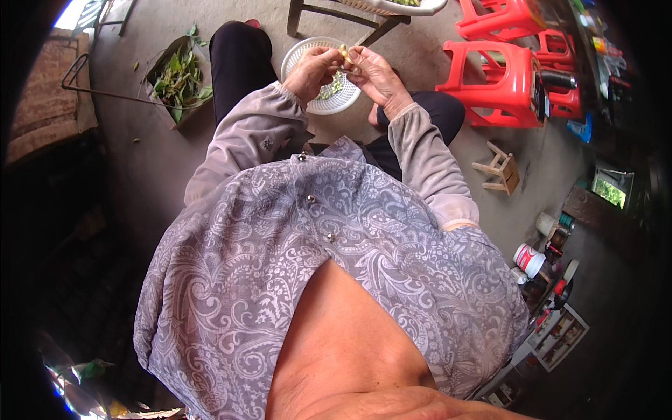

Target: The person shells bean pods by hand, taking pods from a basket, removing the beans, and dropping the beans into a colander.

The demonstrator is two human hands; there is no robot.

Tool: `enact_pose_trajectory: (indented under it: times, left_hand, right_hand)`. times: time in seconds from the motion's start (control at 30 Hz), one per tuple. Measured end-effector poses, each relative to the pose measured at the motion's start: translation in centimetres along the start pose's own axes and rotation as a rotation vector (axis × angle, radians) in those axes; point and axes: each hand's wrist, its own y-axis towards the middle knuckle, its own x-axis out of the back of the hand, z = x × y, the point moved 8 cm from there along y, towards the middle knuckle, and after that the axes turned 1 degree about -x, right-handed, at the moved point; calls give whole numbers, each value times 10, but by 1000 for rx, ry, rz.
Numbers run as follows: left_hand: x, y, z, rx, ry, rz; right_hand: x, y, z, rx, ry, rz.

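Both hands meet above a white plastic colander (344,101) that stands on the floor between my knees. A yellowish-green bean pod (344,53) is pinched between my left hand (312,73) and my right hand (377,79), thumbs and fingertips close together on it. Small pale green beans (332,89) lie loose in the bottom of the colander. My hands and the pod hide part of its rim and inside.
At left, a dustpan-like container (173,114) with a metal rod handle holds leaves and stems. Ahead, a basket (375,6) of green pods rests on a wooden stand (362,22). Red plastic stools (488,63) and a small wooden stool (505,172) are on the right.
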Motion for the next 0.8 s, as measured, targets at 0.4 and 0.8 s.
enact_pose_trajectory:
  times: [0.4, 0.8]
  left_hand:
    - [46, 24, 73, 155, -10, -119]
    - [60, 42, 71, -92, 389, -113]
  right_hand:
    - [62, 12, -55, -4, -161, -211]
    - [74, 14, -44, -16, -601, -362]
